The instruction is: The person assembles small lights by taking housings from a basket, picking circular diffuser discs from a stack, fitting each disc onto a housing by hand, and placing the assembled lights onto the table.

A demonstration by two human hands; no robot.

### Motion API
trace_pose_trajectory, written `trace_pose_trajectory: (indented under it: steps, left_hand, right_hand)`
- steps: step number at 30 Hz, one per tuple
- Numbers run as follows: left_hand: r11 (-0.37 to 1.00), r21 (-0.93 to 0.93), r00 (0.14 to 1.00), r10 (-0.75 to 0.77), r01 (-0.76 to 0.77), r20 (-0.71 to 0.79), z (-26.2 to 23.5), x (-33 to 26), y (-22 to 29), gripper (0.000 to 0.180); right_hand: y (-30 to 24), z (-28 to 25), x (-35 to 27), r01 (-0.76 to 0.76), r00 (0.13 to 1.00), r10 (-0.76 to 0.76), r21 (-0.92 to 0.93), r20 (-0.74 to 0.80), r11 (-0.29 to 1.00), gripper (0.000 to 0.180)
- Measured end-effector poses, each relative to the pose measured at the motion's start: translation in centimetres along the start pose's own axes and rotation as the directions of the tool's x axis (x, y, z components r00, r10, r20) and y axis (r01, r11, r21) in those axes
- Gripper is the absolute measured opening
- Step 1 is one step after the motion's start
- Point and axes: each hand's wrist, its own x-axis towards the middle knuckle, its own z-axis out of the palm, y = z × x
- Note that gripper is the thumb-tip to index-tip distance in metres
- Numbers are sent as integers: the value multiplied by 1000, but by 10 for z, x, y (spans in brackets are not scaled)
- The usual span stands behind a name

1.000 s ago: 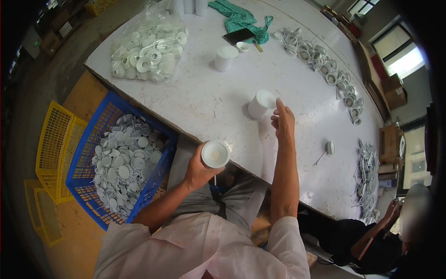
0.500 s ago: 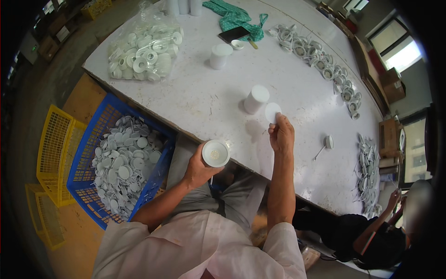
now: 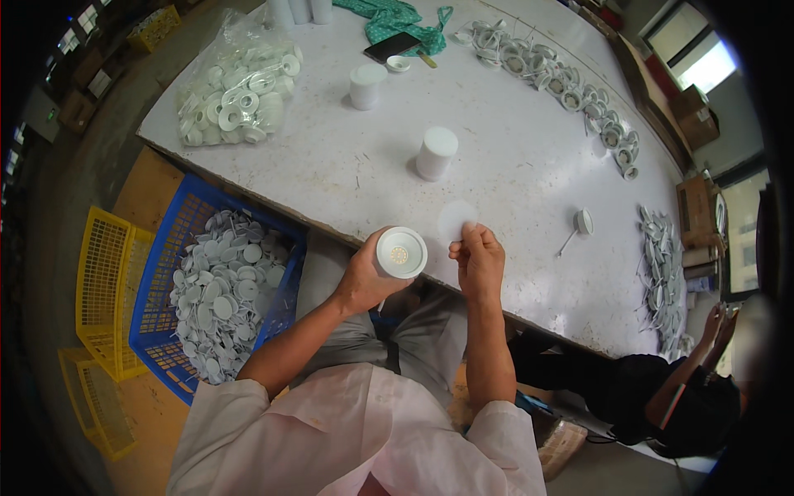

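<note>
My left hand (image 3: 362, 279) is wrapped round a white round LED downlight (image 3: 402, 251), its open face turned up and a yellowish dotted LED plate visible inside. Between the pinched fingers of my right hand (image 3: 480, 263) is the edge of a thin translucent white disc (image 3: 454, 218), just right of the lamp and a little farther off. The disc is hard to make out against the pale table. Beyond it stands a white cylindrical stack (image 3: 437, 155), seemingly of similar discs. A single lamp part with a wire (image 3: 584, 221) lies on the table to the right.
A blue crate (image 3: 157, 310) full of wired lamp parts stands at my left, beside yellow crates (image 3: 103, 281). On the table (image 3: 331, 165) are a clear bag of white rings (image 3: 240, 87), another white stack (image 3: 366, 87), a phone (image 3: 392, 47), and rows of lamps (image 3: 571, 91). A co-worker sits at right.
My right hand has drawn the disc away from the stack, nearer to me and toward the lamp. My left hand has lifted the lamp slightly and shifted it right. The view has tilted a little.
</note>
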Motion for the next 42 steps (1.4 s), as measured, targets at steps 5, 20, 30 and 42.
trace_pose_trajectory:
  steps: [5,20,30,42]
  left_hand:
    - [976,-200,996,-75,83,48,1,2,-2,70]
    - [958,-227,983,-158,176,97,6,-3,7,55]
    - [988,-152,998,-22,12,-64,12,-7,-6,40]
    - [997,-46,996,52,-55,-75,22,-2,-16,38]
  right_hand:
    - [16,-7,-25,558,799,-561,-619,219,552,21]
    - [32,-1,-43,854,365,-567,-508,738,-111,56]
    - [33,5,-42,858,301,-585,-482,753,-179,40]
    - [42,-11,-43,865,304,-590,-477,748,-158,48]
